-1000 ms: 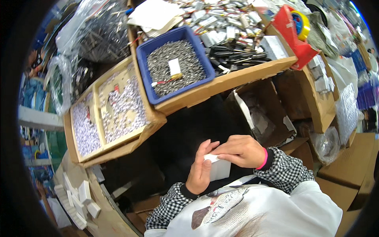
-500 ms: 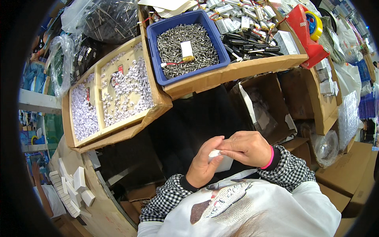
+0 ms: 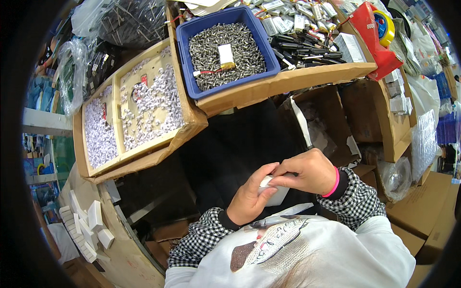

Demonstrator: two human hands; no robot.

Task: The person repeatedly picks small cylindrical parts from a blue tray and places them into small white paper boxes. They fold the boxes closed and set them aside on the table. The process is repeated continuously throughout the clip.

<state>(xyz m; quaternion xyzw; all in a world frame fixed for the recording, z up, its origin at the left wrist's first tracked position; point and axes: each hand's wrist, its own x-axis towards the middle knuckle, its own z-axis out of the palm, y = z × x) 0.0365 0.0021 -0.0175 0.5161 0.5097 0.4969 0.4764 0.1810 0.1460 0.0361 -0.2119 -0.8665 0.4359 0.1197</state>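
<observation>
Close in front of my body, a small white box-shaped item sits between my two hands. My left hand is wrapped round its left side, the thumb lying across its near face. At the top edge, the fingers of my right hand are bent and pinched together, touching the item there. Whether those fingers hold some smaller part is hidden. Further off stands a blue bin full of small metal screw-like parts, with a white battery pack with red wires lying on them.
A divided wooden tray of small white parts stands left of the bin. Battery packs, black sticks and a red tape dispenser lie at the far right. White boxes lie on the left table. Cardboard boxes stand at right.
My right hand has shifted slightly to the right and away from my body, its wrist turning a little. More of the white item's top now shows between my fingers.
</observation>
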